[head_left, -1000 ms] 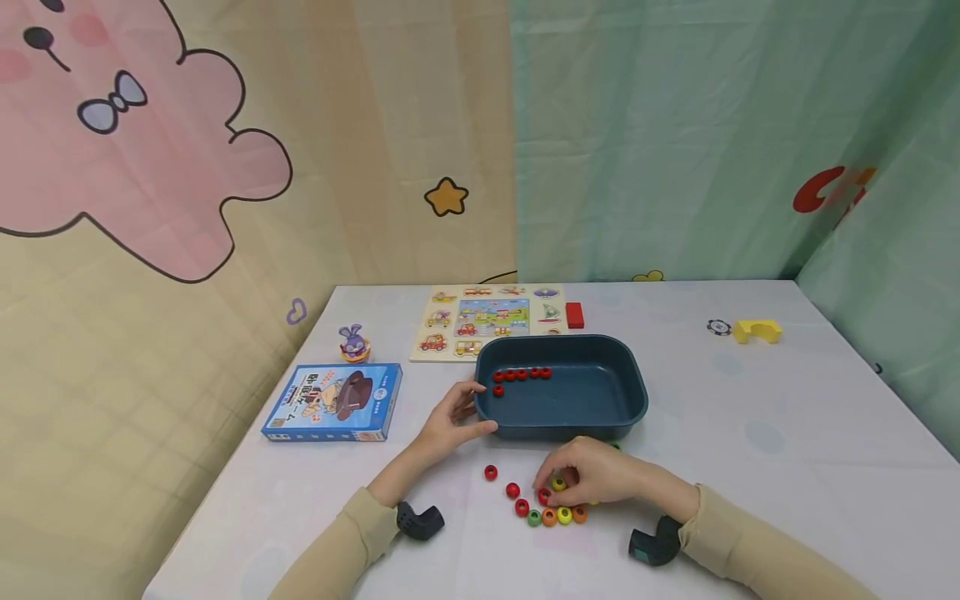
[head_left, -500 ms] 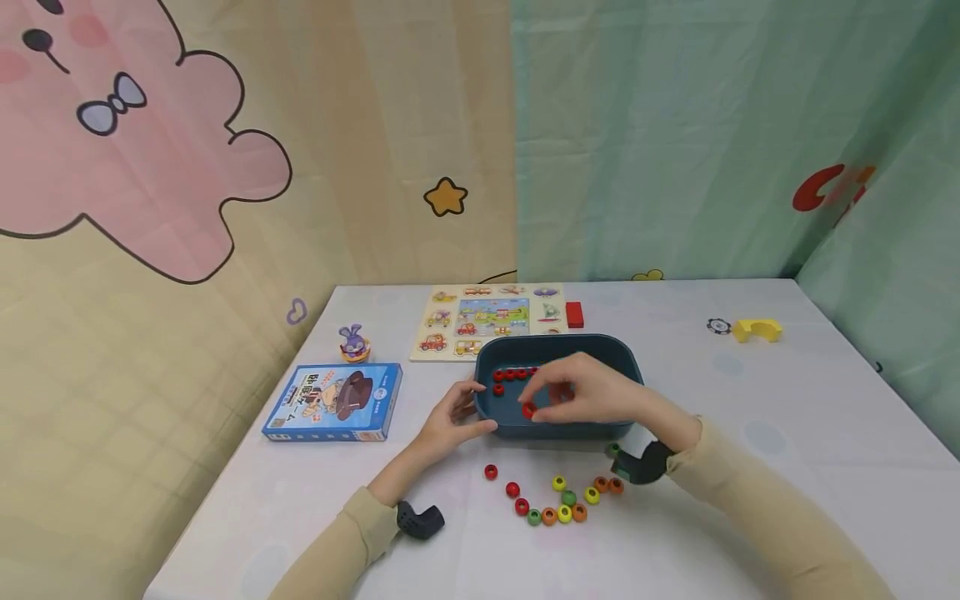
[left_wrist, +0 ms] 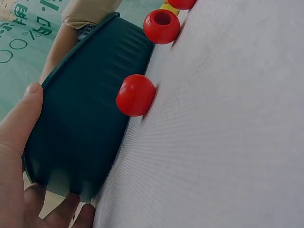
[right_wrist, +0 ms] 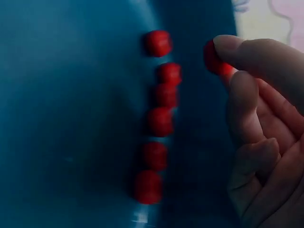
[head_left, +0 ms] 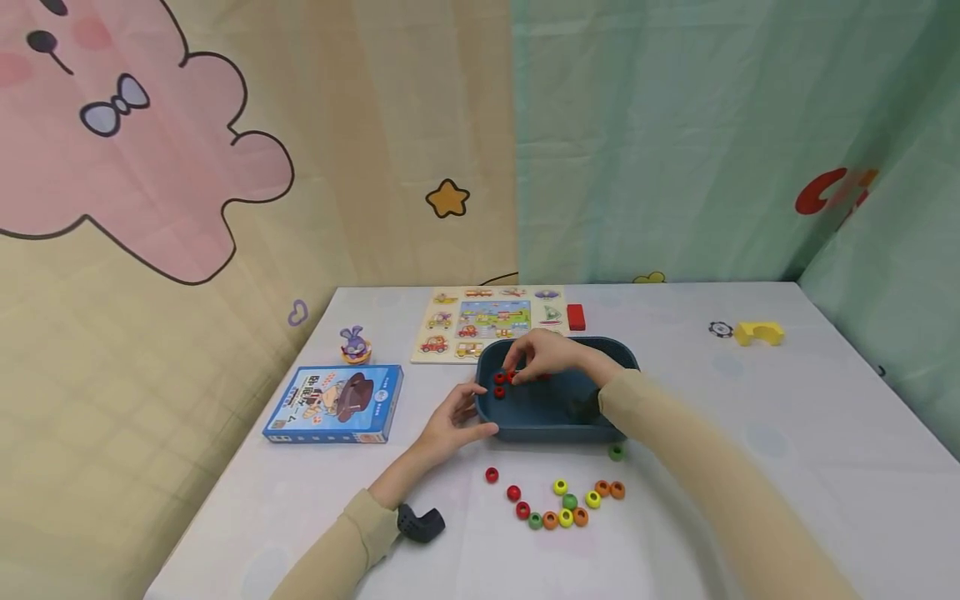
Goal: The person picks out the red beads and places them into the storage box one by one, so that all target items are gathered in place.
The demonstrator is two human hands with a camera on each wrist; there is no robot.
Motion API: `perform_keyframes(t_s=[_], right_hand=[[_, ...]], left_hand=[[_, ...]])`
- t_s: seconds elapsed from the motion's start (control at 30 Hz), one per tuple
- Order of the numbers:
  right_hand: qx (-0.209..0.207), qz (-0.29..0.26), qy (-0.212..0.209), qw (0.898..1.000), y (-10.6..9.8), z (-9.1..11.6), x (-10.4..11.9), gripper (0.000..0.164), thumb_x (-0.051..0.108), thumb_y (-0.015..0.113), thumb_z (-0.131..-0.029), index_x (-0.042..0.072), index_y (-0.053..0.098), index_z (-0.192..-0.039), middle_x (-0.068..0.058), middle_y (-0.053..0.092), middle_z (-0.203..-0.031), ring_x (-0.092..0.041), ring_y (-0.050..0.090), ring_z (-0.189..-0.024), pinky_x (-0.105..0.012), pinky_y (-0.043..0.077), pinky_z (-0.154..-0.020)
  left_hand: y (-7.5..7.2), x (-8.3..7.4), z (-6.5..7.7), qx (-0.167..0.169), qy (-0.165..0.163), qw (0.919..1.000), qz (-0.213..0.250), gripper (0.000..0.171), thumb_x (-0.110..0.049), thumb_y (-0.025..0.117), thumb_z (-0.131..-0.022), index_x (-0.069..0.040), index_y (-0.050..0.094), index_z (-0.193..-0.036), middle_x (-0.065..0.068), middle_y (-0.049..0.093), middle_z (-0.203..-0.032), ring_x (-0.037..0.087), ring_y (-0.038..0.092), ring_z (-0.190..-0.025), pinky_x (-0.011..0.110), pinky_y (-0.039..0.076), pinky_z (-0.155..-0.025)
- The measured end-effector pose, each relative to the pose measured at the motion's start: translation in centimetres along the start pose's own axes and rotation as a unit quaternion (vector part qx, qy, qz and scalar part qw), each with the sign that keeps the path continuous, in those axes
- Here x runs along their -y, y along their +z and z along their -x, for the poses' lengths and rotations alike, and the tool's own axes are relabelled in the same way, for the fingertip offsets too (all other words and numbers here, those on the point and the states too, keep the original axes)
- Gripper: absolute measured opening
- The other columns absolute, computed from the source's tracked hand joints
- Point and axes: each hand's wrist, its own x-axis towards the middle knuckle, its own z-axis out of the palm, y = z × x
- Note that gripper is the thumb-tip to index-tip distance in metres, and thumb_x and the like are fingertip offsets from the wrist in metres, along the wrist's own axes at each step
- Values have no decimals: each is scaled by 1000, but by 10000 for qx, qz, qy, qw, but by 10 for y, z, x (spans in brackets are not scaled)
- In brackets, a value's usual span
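Observation:
A dark blue tray (head_left: pixel 525 421) stands mid-table, its left front corner held by my left hand (head_left: pixel 452 422). In the left wrist view the thumb lies along the tray's upper edge (left_wrist: pixel 50 83) and the fingertips curl at its end. Over the tray, my right hand (head_left: pixel 549 353) pinches a red bead (right_wrist: pixel 211 58) between thumb and finger. Beside that bead, several red beads (right_wrist: pixel 160 121) form a line on the tray floor. In front of the tray, a red bead (head_left: pixel 492 475) and several red, green, orange and yellow beads (head_left: pixel 566 517) lie on the table.
Behind the tray lies a wooden picture puzzle (head_left: pixel 493 317), with a red block (head_left: pixel 576 317) beside it. At left are a blue box (head_left: pixel 333 404) and a purple rabbit figure (head_left: pixel 355 345). A yellow arch block (head_left: pixel 759 333) and a round chip (head_left: pixel 721 330) sit far right.
My right hand has picked up a red bead from the table and carried it up and left over the tray, to the bead line. My left hand stays at the tray corner.

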Motion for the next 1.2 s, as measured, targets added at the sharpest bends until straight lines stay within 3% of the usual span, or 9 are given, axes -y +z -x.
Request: perform_keyframes(t_s=[0.13, 0.43, 0.8, 1.0, 1.2], right_hand=[[122, 142, 111, 9998, 9, -6, -11, 21, 20, 73, -74, 13, 68, -93, 5, 63, -82, -11, 51, -55, -25, 47, -52], [254, 340, 87, 9991, 15, -11, -17, 13, 16, 72, -75, 16, 69, -88, 8, 64, -81, -12, 53, -69, -25, 50, -63], [289, 428, 31, 9987, 17, -10, -21, 12, 17, 73, -74, 18, 70, -86, 10, 64, -79, -11, 54, -70, -24, 50, -63], [250, 368, 112, 9989, 13, -8, -12, 15, 18, 73, -74, 16, 70, -89, 8, 64, -82, -10, 56, -72, -24, 50, -67], [230, 382, -24, 9990, -1, 4, 16, 26, 21, 72, -76, 9, 68, -99, 1, 65, -92, -10, 58, -78, -24, 50, -71]], left_hand=[[0, -1, 0, 11, 11, 10000, 2, 55, -22, 69, -78, -5, 40, -122, 14, 26, -143, 30, 39, -121, 44, 33, -99], [-1, -1, 1, 13, 99, 9999, -41, 55, -20, 69, -79, -4, 40, -123, 16, 25, -142, 30, 37, -122, 44, 32, -100], [0, -1, 0, 21, 54, 10000, -61, 56, -22, 69, -79, -3, 39, -123, 15, 28, -141, 29, 38, -122, 42, 33, -100], [1, 1, 0, -1, 57, 9999, -93, 54, -22, 69, -79, -7, 40, -122, 14, 28, -142, 28, 39, -122, 42, 33, -99], [0, -1, 1, 3, 66, 10000, -66, 54, -21, 69, -79, -6, 40, -122, 13, 28, -142, 28, 37, -123, 42, 33, -100]])
